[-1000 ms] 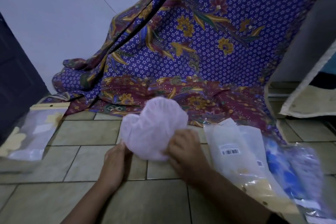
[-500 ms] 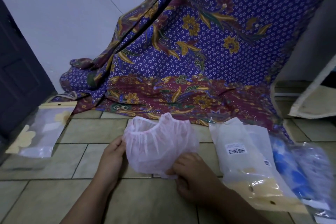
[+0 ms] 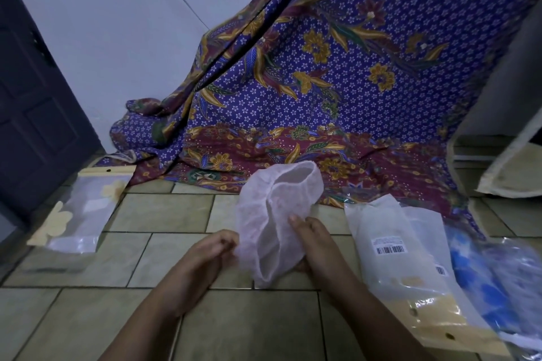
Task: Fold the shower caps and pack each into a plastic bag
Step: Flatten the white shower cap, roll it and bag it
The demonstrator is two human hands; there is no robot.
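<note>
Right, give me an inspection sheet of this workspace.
Surface: tiled floor.
Job's things: pink shower cap, not yet folded; barcoded plastic bags lying to its right.
Clutter: flower-print bag at left; blue packet far right.
Grippers: left hand pinches the cap's edge; right hand grips its other side.
Cables: nothing seen.
Surroundings: patterned cloth draped behind, white wall, dark door at left.

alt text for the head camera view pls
Two hands hold a pink shower cap over a tiled floor, the left hand pinching its edge and the right hand gripping its side. Plastic bags lie to the right, a flowered plastic bag to the left, a purple floral cloth draped behind.
</note>
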